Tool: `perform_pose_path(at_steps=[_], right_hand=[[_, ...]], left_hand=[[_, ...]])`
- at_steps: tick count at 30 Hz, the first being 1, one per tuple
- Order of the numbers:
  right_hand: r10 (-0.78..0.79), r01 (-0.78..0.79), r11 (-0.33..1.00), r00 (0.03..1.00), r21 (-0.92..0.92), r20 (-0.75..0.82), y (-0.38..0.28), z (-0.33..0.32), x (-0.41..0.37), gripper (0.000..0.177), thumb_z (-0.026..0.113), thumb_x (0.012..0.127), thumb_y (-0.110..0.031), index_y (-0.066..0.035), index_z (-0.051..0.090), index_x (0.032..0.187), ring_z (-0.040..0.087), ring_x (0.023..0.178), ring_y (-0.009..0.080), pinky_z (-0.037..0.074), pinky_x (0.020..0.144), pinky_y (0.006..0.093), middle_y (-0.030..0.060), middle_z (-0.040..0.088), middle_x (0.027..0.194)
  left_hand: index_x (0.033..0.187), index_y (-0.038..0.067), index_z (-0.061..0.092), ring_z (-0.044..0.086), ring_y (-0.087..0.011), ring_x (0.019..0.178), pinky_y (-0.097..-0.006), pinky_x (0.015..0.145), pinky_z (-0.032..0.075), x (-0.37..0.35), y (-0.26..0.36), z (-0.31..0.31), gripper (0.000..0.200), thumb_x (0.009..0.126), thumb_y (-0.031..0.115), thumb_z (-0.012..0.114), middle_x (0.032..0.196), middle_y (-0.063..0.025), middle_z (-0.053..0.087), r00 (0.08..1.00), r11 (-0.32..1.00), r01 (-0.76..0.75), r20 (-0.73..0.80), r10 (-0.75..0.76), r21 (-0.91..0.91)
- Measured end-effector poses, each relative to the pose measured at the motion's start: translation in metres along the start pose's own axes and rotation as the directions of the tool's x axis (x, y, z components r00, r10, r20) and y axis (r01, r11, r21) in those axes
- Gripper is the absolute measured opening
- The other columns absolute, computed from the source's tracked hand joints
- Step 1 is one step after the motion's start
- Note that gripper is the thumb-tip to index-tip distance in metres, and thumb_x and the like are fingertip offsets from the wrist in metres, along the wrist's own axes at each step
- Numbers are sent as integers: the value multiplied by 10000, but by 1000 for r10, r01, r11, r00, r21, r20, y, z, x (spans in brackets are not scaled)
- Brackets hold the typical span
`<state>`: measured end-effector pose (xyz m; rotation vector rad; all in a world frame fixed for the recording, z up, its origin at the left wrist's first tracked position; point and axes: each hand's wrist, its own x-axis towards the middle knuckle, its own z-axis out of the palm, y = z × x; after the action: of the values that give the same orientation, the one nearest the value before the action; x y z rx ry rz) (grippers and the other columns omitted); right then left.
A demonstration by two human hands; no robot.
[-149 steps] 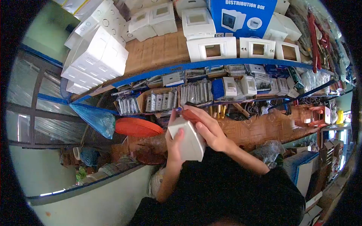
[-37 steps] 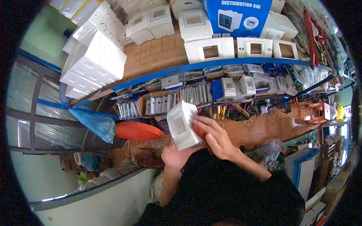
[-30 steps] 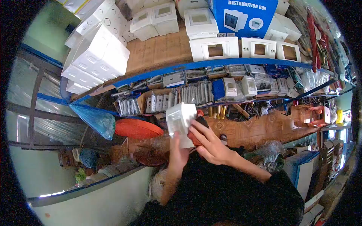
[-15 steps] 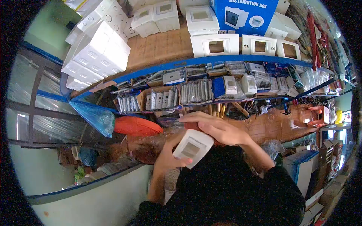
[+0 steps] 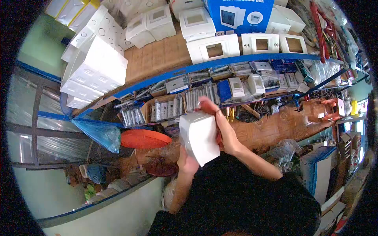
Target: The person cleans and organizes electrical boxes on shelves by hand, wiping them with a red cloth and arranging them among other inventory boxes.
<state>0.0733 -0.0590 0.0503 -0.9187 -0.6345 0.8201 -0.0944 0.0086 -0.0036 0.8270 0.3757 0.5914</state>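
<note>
In front of my chest I hold a white plastic electrical box, its plain side turned toward me and its windowed front out of sight. My left hand is closed round the lower left of the box, its fingers partly hidden. My right hand presses against the right side and upper edge of the box. Dark red cloth-like material shows between the right hand and the box; its full shape is hidden and slightly blurred.
Ahead, a blue-edged shelf carries white boxes, frame plates and a blue distribution box carton. Below are trays of packaged switch plates. A red round lid-like object and a blue plastic bag are to the left.
The white box has been turned so its windowed front no longer shows. My right hand has shifted from its top to its right side, with the red material.
</note>
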Motion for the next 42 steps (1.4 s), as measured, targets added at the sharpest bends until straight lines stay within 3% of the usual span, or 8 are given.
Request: perform_pose_path(at_steps=[7,11,21,27,30,35,39,42], right_hand=[[-168,247,817,966,-521,194,1,2,2,568,360,1068,-267,7,263,1555,248,1498,346,189,1218,402,204,288,1600],[-57,323,641,924,-696,377,-6,18,-21,550,373,1057,-246,-18,284,1550,264,1491,362,159,1221,508,202,289,1600],[-221,308,725,951,-616,216,-8,0,0,522,395,1057,-239,-21,340,1528,320,1461,374,228,1208,455,210,335,1575],[-43,122,861,985,-494,168,6,0,-24,596,486,1028,-184,-6,267,1552,330,1467,332,269,1190,401,214,307,1590],[156,-148,975,987,-166,34,23,-19,-27,620,472,1048,-200,15,213,1569,373,1414,237,287,1170,368,147,370,1548],[507,-484,837,861,256,-31,5,-45,-29,517,508,1054,-340,2,461,1438,563,1152,152,445,1003,321,77,602,1284],[551,-543,834,830,-102,86,15,-51,-33,376,524,1052,-299,-15,591,1289,640,950,160,508,823,321,82,689,1039],[275,-228,850,961,-476,32,42,-53,-38,357,515,1049,-274,0,590,1264,643,907,171,515,796,346,85,697,997]], left_hand=[[1543,31,256,448,-289,1379,-475,1140,363,12,8,27,796,971,481,580,1492,-156,444,981,926,35,-191,41,377],[1536,46,295,470,-274,1346,-436,1111,399,30,37,40,667,1015,363,565,1468,-143,471,947,952,-8,-307,-92,-307],[1490,95,392,503,-240,1318,-420,1114,379,14,13,37,590,1045,482,401,1435,-80,516,965,989,145,-219,-147,-23],[1501,92,315,531,-247,1236,-421,1021,458,36,20,42,648,979,316,627,1378,-119,501,909,991,-32,-409,83,131],[1523,98,239,465,-258,1293,-411,1037,437,44,23,39,746,956,320,669,1443,-129,406,940,847,-148,-193,280,510],[1529,68,265,381,-268,1416,-456,1141,365,37,31,32,810,956,531,600,1531,-116,379,995,969,-20,-92,44,244],[1563,60,234,357,-287,1448,-461,1164,368,34,1,-8,1123,772,716,686,1578,-138,356,974,989,113,185,-130,97],[1564,56,238,369,-325,1440,-477,1161,366,39,-8,-6,1108,780,697,690,1579,-156,353,955,984,170,254,-152,-52]])
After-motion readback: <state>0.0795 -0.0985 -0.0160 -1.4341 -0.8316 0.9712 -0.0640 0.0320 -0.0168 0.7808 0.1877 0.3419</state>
